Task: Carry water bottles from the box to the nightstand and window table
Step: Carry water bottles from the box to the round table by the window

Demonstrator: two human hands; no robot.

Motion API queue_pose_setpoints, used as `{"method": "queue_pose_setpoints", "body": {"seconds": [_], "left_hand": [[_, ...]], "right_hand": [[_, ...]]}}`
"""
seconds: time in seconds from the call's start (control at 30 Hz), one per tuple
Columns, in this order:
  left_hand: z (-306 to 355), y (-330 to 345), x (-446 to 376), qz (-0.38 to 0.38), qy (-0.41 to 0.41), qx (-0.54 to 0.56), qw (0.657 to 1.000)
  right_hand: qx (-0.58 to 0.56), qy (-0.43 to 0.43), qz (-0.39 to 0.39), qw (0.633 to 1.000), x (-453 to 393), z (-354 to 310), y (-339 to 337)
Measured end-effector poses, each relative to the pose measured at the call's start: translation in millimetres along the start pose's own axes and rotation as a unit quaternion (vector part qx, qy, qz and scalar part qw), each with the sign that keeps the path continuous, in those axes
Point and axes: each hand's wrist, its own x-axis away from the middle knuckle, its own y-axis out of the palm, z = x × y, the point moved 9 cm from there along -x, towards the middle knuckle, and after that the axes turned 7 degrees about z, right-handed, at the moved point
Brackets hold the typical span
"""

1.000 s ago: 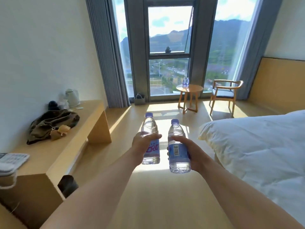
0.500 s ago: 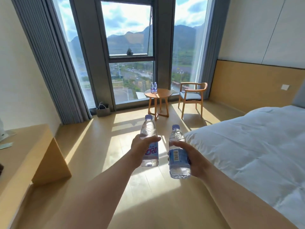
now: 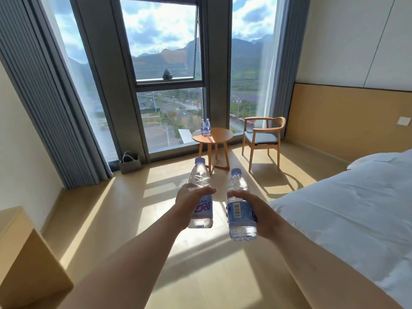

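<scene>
My left hand [image 3: 186,202] grips a clear water bottle [image 3: 200,179] with a blue cap and blue label, held upright in front of me. My right hand [image 3: 256,210] grips a second water bottle [image 3: 239,219] of the same kind, also upright, just right of the first. Ahead by the window stands the small round wooden table [image 3: 219,136]. Two more water bottles [image 3: 205,126] stand side by side on its far left part. The box and the nightstand are out of view.
A wooden armchair [image 3: 263,139] with a grey seat stands right of the table. The white bed [image 3: 347,210] fills the right side. A wooden desk end [image 3: 26,259] sits at lower left. A grey bag [image 3: 130,162] rests by the curtain. Sunlit wooden floor lies between.
I have advanced toward the window with both bottles in hand. The round table and chair are nearer, and the desk with its clothes and kettle has slid out of view to the left.
</scene>
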Motion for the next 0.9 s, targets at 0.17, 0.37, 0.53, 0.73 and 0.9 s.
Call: {"method": "queue_pose_setpoints", "body": {"seconds": [0.17, 0.37, 0.53, 0.73, 0.9], "left_hand": [[34, 19, -116, 0.005, -0.002, -0.005, 1.0], [76, 32, -243, 0.009, -0.012, -0.012, 1.0], [82, 41, -350, -0.001, -0.018, -0.014, 1.0], [87, 61, -498, -0.045, -0.012, -0.019, 0.999], [136, 71, -629, -0.086, 0.019, -0.028, 0.996]], "right_hand": [[0.042, 0.007, 0.033, 0.999, -124, -52, -16], [0.027, -0.012, 0.007, 1.0, -249, -119, -14], [0.028, -0.001, 0.023, 0.999, -348, -132, -31], [-0.059, 0.015, 0.026, 0.998, -482, -159, -37], [-0.061, 0.028, 0.04, 0.997, -592, -201, -35]]}}
